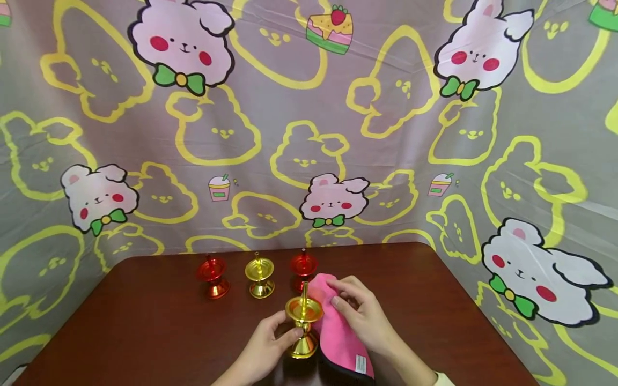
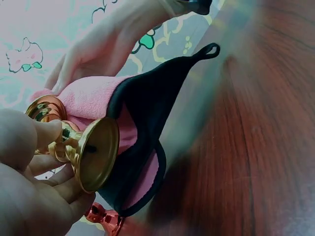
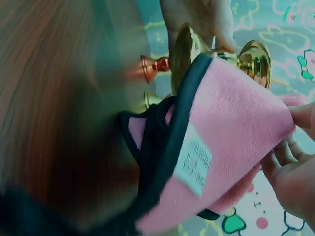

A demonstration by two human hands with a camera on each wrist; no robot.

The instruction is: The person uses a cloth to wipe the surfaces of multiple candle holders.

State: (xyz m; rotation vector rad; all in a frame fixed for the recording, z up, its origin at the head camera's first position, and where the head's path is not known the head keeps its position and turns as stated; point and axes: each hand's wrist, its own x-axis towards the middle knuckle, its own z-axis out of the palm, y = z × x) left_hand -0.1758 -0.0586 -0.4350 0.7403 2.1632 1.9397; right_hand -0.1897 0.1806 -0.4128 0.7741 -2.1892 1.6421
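My left hand (image 1: 268,341) grips a gold candle holder (image 1: 305,346) round its narrow waist, thumb in front. The holder is upright, with a shallow dish and a thin gold spike on top, and the left wrist view shows its hollow base (image 2: 100,155) raised off the table. From the right, my right hand (image 1: 361,311) pinches a pink cloth (image 1: 340,335) between thumb and fingers. This cloth has black edging, a white label (image 3: 193,161) and a black hanging loop (image 2: 211,50). Its upper part lies against the holder's dish side, and the rest hangs down.
Behind my hands, a red candle holder (image 1: 212,276), a gold one (image 1: 260,279) and another red one (image 1: 303,266) stand in a row on the dark brown table (image 1: 159,327). A patterned curtain (image 1: 405,145) rises behind the table and along both sides.
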